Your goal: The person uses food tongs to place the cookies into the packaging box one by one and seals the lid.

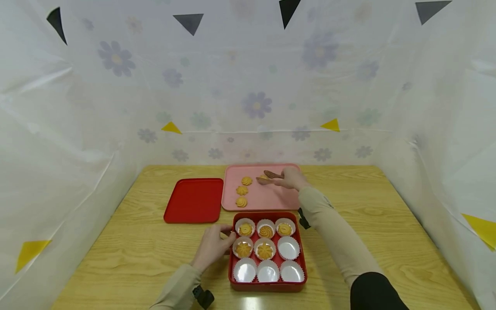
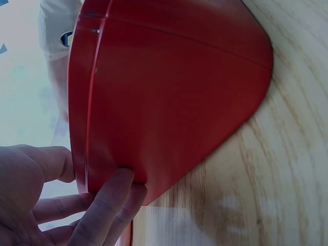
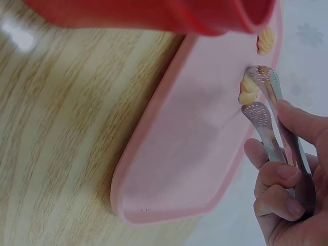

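My right hand (image 1: 293,178) grips a pair of small metal tongs (image 3: 271,136) with perforated tips. The tongs' tips stand apart on either side of a piped butter cookie (image 3: 248,91) on the pink tray (image 1: 279,199). Several more cookies (image 1: 242,190) form a column toward the tray's left. Nearer me is a red box (image 1: 267,287) of white paper cups; the back row and two middle-row cups hold cookies, the other cups (image 1: 268,271) are bare. My left hand (image 1: 214,245) rests against the box's left side, fingertips (image 2: 123,179) on the outer wall, thumb by the rim.
A flat red tray (image 1: 195,200) lies left of the pink one on the wooden table (image 1: 128,254). White flowered sheeting (image 1: 217,86) encloses the table's back and sides. The right forearm (image 1: 333,232) reaches past the box's right side.
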Motion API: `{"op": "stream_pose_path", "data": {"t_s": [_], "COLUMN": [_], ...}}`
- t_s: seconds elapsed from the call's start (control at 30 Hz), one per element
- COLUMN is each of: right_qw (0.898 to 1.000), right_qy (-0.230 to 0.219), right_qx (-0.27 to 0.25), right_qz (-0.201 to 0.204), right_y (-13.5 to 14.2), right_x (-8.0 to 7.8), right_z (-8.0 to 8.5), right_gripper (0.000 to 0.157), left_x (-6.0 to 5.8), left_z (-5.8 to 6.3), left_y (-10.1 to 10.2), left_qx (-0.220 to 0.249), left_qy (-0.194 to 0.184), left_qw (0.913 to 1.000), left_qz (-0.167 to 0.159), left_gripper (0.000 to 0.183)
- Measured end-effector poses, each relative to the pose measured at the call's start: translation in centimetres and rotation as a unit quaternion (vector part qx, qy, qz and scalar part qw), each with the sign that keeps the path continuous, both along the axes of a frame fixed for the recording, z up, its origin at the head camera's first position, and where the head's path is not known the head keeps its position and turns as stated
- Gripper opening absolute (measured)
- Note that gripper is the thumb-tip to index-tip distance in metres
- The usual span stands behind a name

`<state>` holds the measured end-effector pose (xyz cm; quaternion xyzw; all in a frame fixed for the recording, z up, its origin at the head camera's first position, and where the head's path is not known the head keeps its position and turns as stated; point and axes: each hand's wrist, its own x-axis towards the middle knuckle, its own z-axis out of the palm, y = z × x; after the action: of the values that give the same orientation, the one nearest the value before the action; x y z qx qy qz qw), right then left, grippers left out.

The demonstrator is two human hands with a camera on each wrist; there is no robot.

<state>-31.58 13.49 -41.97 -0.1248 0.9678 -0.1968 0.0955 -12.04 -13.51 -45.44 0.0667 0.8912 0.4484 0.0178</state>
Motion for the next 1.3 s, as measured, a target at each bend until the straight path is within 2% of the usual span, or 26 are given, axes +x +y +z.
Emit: {"op": "stream_pose_path", "data": {"t_s": [0.5,1.0,1.3], "right_qw": [1.0,1.0,1.0], "right_qy": [-0.027,-0.016,-0.012], "right_qx": [-0.01,0.013,0.004], "right_qz": [-0.003,0.005,0.003], "right_y": [0.32,0.17,0.44], "right_x": [0.22,0.29,0.37], "right_z": [0.49,0.57,0.41], "right_gripper": [0.029,0.029,0.03], "left_x": [0.01,0.03,0.07], "left_z": [0.01,-0.01,0.0], "left_y": [0.03,0.04,0.08], "left_qx": [-0.009,-0.006,-0.007], "left_qy": [0.014,0.006,0.014], "left_qw": [0.9999,1.0,0.9999], "left_qz": [0.001,0.001,-0.001], "left_gripper": [0.025,0.026,0.025]}}
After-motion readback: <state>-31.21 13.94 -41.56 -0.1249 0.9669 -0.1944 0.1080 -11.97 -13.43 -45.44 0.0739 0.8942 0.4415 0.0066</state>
